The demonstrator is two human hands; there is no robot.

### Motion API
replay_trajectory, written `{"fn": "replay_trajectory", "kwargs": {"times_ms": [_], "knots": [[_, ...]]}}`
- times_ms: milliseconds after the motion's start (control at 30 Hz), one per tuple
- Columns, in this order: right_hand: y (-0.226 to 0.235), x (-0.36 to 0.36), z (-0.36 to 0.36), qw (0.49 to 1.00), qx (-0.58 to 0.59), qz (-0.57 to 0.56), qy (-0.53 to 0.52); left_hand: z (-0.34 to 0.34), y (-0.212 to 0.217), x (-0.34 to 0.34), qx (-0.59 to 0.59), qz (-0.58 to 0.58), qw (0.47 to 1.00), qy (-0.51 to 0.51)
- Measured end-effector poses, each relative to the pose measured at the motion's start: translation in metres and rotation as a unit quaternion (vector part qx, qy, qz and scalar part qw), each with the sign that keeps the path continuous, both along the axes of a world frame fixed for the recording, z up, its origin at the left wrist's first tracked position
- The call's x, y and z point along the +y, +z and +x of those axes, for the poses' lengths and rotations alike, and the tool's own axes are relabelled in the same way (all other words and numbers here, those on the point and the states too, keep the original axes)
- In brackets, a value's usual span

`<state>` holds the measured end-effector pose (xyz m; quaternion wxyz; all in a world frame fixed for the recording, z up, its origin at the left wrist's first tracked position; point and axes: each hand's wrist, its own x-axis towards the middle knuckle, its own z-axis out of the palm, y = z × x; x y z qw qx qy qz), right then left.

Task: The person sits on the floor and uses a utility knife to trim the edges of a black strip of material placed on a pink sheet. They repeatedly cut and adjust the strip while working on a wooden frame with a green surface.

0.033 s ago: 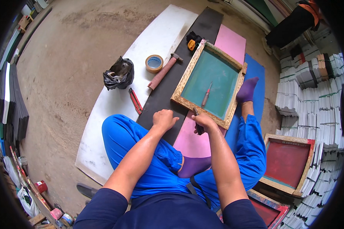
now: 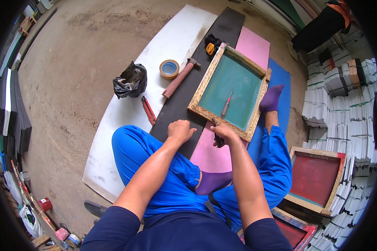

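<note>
One dark tool [image 2: 217,138], mostly hidden in right hand [image 2: 224,133].

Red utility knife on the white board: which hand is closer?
Left. The left hand sits just right of the red utility knife, near its lower end. The right hand, gripping a dark tool at the wooden screen frame, is farther right.

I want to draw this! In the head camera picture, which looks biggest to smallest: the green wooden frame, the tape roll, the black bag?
1. Green wooden frame
2. Black bag
3. Tape roll
</note>
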<state>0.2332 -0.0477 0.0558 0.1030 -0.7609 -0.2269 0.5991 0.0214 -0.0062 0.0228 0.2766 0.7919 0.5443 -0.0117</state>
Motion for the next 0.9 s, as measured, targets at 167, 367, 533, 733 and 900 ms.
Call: {"fn": "replay_trajectory", "kwargs": {"times_ms": [167,367,533,733,900], "knots": [[-0.003,0.01,0.013,0.999,0.023,-0.03,0.016,0.006,-0.003,0.006,-0.003,-0.002,1.0,0.002],[0.002,0.021,0.016,0.996,0.039,-0.074,0.034,0.01,-0.003,0.008,0.0,-0.003,1.0,-0.005],[0.007,0.033,0.007,0.996,-0.002,-0.077,0.053,0.011,-0.007,0.008,-0.003,-0.002,1.0,-0.004],[-0.008,0.005,-0.016,0.993,-0.118,0.017,0.025,0.012,-0.006,0.008,-0.01,-0.003,1.0,-0.005],[-0.055,-0.026,-0.033,0.937,-0.299,0.175,0.042,0.013,-0.009,0.006,-0.017,-0.006,1.0,-0.009]]}}
